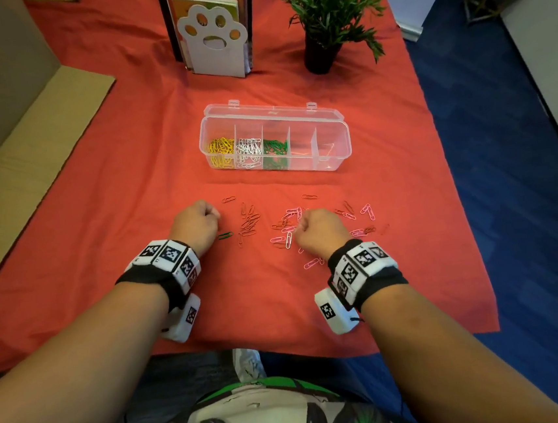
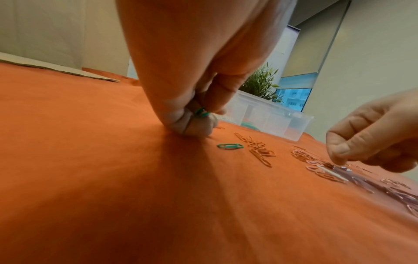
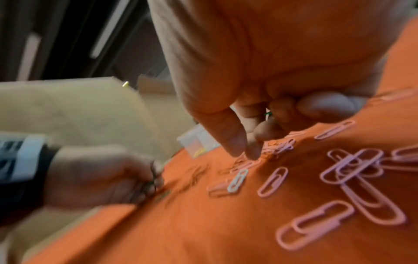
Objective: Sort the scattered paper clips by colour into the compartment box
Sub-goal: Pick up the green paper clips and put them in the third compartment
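The clear compartment box (image 1: 343, 152) stands open mid-table, with yellow, white and green clips in its three left cells. My left hand (image 1: 200, 220) rests knuckles-down on the orange cloth and grips green clips (image 2: 201, 112) in its curled fingers. One more green clip (image 1: 225, 235) lies just right of it, beside a pile of red clips (image 1: 249, 221). My right hand (image 1: 317, 229) hovers over the pink clips (image 1: 291, 213). Its thumb and forefinger point down at them, and a bit of green and white clip (image 3: 268, 114) shows among its curled fingers. A white clip (image 3: 237, 180) lies nearby.
A paw-shaped bookend with books (image 1: 213, 38) and a potted plant (image 1: 324, 19) stand at the back. Cardboard (image 1: 26, 150) lies along the left. The cloth's right edge (image 1: 453, 194) drops to blue floor.
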Available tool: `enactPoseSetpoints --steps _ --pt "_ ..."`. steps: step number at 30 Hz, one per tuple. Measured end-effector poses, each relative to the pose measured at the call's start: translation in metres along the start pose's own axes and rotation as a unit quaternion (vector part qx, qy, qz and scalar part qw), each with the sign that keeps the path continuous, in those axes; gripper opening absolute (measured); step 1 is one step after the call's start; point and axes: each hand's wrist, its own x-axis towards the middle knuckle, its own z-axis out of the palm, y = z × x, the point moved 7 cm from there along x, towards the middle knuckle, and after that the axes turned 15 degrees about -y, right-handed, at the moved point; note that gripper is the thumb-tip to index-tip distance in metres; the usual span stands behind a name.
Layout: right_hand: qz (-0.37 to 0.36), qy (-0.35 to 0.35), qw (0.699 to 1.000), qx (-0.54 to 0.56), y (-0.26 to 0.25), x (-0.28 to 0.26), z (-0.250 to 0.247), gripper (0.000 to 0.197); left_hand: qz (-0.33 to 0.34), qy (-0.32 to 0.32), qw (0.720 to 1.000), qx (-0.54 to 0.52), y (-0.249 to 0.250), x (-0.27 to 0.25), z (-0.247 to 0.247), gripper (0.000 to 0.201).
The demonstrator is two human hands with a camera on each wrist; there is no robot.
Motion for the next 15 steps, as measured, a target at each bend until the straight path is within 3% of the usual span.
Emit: enactPoseSetpoints --steps 3,6,8,12,15 --pt "-0.002 0.038 0.993 -0.108 -0.013 -0.008 0.007 0.028 -0.001 -0.012 1.000 0.016 -0.003 -0.004 0.002 0.016" --pt "-0.018 0.077 0.981 -0.179 -0.024 -0.013 0.014 0.032 0.019 -0.010 0.990 0.143 0.000 -0.005 0.008 0.022" --pt "-0.022 0.084 0.975 -0.204 -0.029 -0.013 0.016 0.031 0.051 0.001 0.974 0.220 0.001 -0.006 0.012 0.014" --pt "-0.009 0.042 0.985 -0.168 -0.030 -0.009 0.019 0.033 0.089 0.002 0.960 0.265 0.003 -0.007 0.017 0.010" --pt "0.001 0.017 0.998 -0.065 -0.022 0.002 0.010 0.020 0.079 0.010 0.965 0.250 0.007 -0.005 0.014 0.016"
